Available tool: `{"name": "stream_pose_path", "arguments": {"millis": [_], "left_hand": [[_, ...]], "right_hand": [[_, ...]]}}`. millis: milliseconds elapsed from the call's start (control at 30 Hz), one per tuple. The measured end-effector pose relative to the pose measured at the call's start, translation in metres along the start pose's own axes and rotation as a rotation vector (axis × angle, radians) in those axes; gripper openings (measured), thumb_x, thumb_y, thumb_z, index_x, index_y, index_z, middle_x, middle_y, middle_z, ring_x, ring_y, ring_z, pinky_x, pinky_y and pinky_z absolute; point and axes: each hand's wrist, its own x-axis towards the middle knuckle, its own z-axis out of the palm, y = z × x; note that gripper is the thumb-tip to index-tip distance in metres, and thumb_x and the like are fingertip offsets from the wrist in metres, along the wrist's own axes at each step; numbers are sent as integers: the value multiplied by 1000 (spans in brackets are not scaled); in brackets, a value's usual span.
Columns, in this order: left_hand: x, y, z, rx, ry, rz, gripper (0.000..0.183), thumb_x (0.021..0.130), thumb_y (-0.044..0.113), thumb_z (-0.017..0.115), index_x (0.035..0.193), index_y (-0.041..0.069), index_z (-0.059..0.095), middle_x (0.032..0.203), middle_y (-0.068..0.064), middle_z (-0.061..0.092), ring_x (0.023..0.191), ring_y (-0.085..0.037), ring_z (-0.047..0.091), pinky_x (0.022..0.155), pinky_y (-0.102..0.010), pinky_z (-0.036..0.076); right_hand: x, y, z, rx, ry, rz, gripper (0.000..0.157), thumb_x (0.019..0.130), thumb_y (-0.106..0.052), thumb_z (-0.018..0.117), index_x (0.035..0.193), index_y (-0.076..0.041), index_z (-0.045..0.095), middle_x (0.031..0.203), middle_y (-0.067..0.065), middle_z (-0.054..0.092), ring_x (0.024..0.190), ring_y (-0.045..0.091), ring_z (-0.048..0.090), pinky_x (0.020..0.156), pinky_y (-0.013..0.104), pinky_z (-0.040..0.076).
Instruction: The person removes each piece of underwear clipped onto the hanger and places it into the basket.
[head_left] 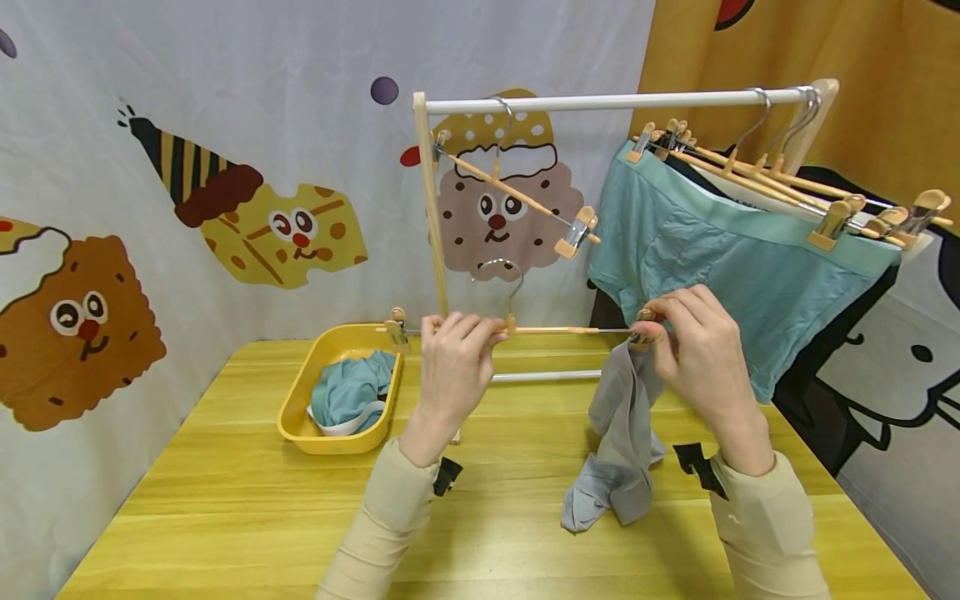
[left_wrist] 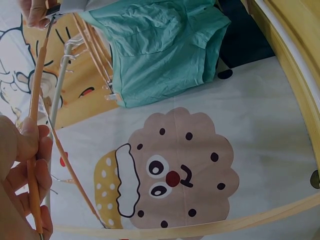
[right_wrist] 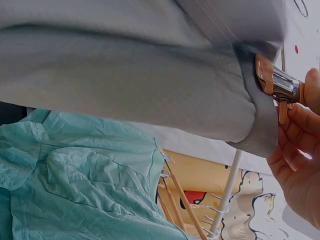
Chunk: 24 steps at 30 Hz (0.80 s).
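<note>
My left hand (head_left: 457, 358) grips the wooden bar of a clip hanger (head_left: 562, 330) near its middle, fingers curled round it in the left wrist view. The hanger's left clip (head_left: 397, 330) holds nothing. At the other end, my right hand (head_left: 705, 358) pinches the right clip (head_left: 642, 330) between thumb and fingers. A grey pair of underpants (head_left: 626, 433) hangs bunched from that clip, its lower part down by the tabletop. In the right wrist view the clip (right_wrist: 272, 80) bites the edge of the grey waistband (right_wrist: 257, 110).
A yellow basket (head_left: 288, 417) with teal underpants (head_left: 348, 387) stands on the table (head_left: 225, 500) at left. Behind my hands, a rack (head_left: 600, 102) bears a bare clip hanger (head_left: 536, 200) and, at right, teal underpants (head_left: 720, 242) in front of darker and white garments.
</note>
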Motion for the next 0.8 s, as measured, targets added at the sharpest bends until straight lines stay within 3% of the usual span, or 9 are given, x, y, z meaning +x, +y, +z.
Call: {"name": "stream_pose_path", "arguments": {"millis": [167, 333, 600, 800], "left_hand": [[0, 0, 0, -9, -5, -2, 16, 91, 21, 62, 85, 13, 74, 77, -1, 73, 69, -17, 61, 75, -39, 38], [0, 0, 1, -7, 10, 6, 14, 90, 21, 63, 85, 13, 74, 76, -1, 73, 68, -17, 61, 74, -38, 37], [0, 0, 0, -3, 15, 1, 15, 90, 21, 63, 85, 13, 74, 77, -1, 73, 68, -17, 62, 74, -38, 38], [0, -1, 0, 0, 15, -5, 14, 89, 21, 64, 85, 12, 74, 77, -2, 73, 69, -16, 62, 74, -38, 38]], "right_hand": [[0, -1, 0, 16, 13, 8, 50, 95, -39, 50, 84, 7, 65, 78, 19, 64, 77, 32, 52, 69, 38, 41], [0, -1, 0, -5, -5, 3, 55, 97, -42, 45, 83, 7, 64, 77, 19, 63, 77, 31, 52, 69, 35, 40], [2, -2, 1, 18, 43, -21, 54, 97, -42, 46, 82, 7, 64, 76, 20, 62, 75, 33, 52, 70, 37, 41], [0, -2, 0, 28, 4, -9, 55, 96, -43, 46, 86, 7, 64, 78, 18, 61, 78, 32, 50, 71, 37, 40]]}}
